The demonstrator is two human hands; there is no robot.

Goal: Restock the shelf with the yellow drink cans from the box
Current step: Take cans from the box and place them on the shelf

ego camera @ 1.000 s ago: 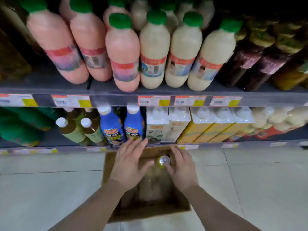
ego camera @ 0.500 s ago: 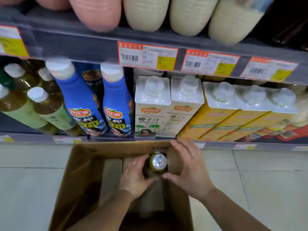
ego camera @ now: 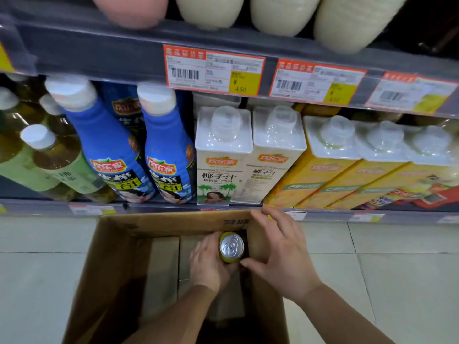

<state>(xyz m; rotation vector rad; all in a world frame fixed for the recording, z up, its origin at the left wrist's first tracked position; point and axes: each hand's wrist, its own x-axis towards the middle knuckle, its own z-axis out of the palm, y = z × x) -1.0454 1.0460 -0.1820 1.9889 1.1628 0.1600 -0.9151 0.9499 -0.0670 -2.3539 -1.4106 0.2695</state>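
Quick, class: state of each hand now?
Left hand: grips the can.
Right hand: open, fingers on the box edge, thumb by the can.

Yellow can (ego camera: pixel 231 248): bright metal lid, glossy, with pull tab. Box (ego camera: pixel 159 223): brown corrugated cardboard, matt, printed in dark ink. Blue bottles (ego camera: pixel 109 155): glossy plastic sleeves, white plastic caps. Cartons (ego camera: pixel 221 167): coated paperboard, slight sheen, under clear shiny plastic tops. Price tags (ego camera: pixel 213 70): printed paper behind a glossy strip. Floor (ego camera: pixel 37 281): smooth pale tile, semi-gloss.
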